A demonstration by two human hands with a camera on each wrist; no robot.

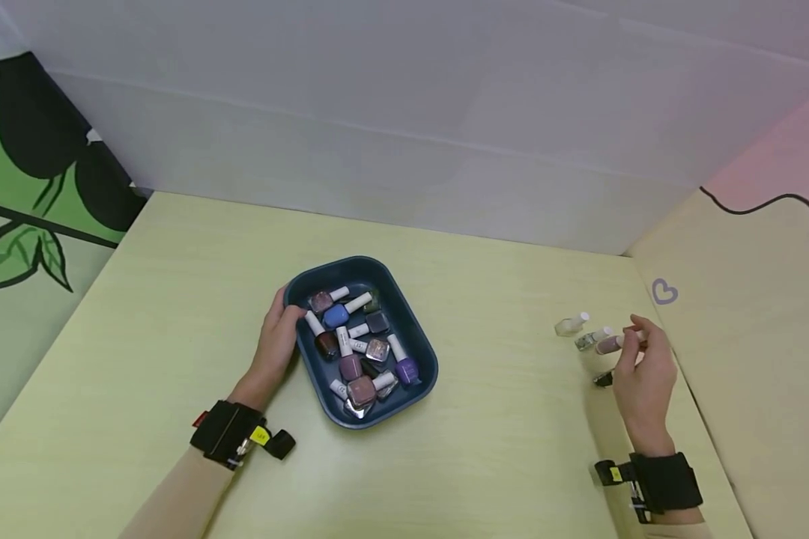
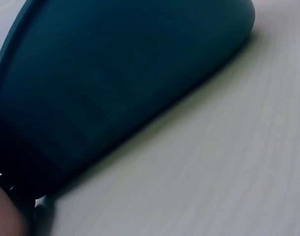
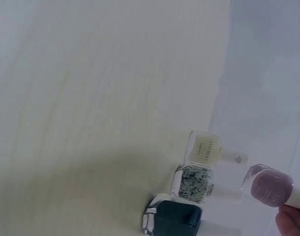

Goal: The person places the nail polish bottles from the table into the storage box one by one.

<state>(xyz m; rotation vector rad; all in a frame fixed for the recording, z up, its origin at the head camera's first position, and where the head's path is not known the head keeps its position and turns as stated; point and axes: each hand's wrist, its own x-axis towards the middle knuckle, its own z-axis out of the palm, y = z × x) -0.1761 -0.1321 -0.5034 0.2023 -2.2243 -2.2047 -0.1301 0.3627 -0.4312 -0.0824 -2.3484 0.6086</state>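
My left hand (image 1: 273, 348) grips the left side of a dark blue tray (image 1: 411, 322), thumb over the rim. Several nail polish bottles with white caps lie jumbled inside, among them a blue one (image 1: 335, 316) and a purple one (image 1: 407, 370). Far to the right, my right hand (image 1: 647, 382) pinches a mauve nail polish bottle (image 3: 272, 187) by its white cap, tilted above the table. Below it lie a pale yellow bottle (image 3: 205, 149), a black-speckled bottle (image 3: 194, 183) and a dark teal bottle (image 3: 177, 219), side by side. The left wrist view shows mostly the tray's outer wall (image 2: 125, 64).
The light wooden table (image 1: 499, 419) stretches between the tray and the row of bottles. A pale wall (image 1: 404, 150) closes off its back edge. Close beside my right hand stands a side panel (image 1: 748, 337) bearing a drawn heart (image 1: 664, 291).
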